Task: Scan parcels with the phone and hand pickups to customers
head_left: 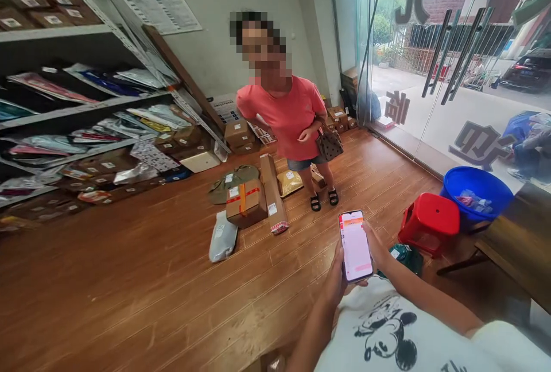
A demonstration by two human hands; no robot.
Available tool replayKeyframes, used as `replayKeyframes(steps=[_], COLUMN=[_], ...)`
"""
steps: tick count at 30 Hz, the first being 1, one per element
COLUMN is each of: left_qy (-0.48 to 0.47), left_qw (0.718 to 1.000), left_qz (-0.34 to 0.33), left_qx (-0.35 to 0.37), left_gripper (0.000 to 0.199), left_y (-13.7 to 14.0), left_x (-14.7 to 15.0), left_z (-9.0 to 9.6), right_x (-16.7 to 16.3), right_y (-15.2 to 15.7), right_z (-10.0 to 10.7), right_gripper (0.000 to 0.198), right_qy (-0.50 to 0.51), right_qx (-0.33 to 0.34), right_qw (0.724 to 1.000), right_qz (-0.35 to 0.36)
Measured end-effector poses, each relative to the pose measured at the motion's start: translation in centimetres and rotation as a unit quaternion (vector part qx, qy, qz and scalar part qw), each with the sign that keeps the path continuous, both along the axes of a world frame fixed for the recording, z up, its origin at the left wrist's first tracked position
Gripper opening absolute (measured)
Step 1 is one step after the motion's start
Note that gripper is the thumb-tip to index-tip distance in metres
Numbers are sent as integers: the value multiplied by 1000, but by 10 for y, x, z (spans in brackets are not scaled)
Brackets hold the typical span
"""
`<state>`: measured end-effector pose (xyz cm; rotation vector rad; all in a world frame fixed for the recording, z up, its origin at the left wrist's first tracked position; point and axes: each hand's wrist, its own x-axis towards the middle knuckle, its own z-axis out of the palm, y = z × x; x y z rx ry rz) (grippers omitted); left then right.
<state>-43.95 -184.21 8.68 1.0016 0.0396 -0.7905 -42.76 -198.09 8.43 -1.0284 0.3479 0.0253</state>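
I hold a smartphone [355, 244] upright in front of my chest, its lit screen white with a red band at the top. My left hand [336, 278] grips its lower left edge and back. My right hand [377, 244] wraps its right side, fingers along the edge. Across the wooden floor a person in a coral T-shirt [287, 112] stands facing me with a dotted bag [329, 143] at the hip. Between us lie parcels: a taped brown box [245, 203], a long narrow carton [272, 193] and a grey mailer bag [222, 236].
Shelves [81, 108] full of flat mailers and boxes line the left wall. A red plastic stool [429, 220] and a blue tub [477, 194] stand at the right by a dark wooden table [520, 241]. Glass doors [451, 62] close the far right side.
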Motion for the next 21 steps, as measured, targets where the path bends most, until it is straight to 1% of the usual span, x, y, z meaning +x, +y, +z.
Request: replayKeyframes(steps=[2,4,8,11,13,15,18,21], left_qy=[-13,-18,-3,8,7,9,19,25], left_qw=[1000,999,999,999,999,999,997,996], left_qz=[4,-8,-15,-23,-28,-29,-38,-37], left_qx=[-15,-33,-49,-36,-34,-45,-71,-80], left_gripper=[84,87,115,126,127,125,119,116], left_y=[0,0,0,-1,-1,-1,0,-1], left_x=[1,3,8,10,10,11,13,16], left_z=[3,7,13,15,13,9,5,6], right_x=[-8,-15,-23,-25,-26,-26,-26,-27], right_y=[-2,-5,-17,-28,-34,-36,-35,-34], right_z=[-3,-3,0,-1,-3,-6,-10,-9], right_gripper=[59,56,49,47,50,57,67,72], right_qy=[-15,-28,-19,-17,-20,-21,-29,-49], right_qx=[-17,-24,-37,-39,-31,-21,-17,-39], right_qw=[1000,999,998,994,991,990,990,990], right_qz=[-6,4,50,105,129,139,134,124])
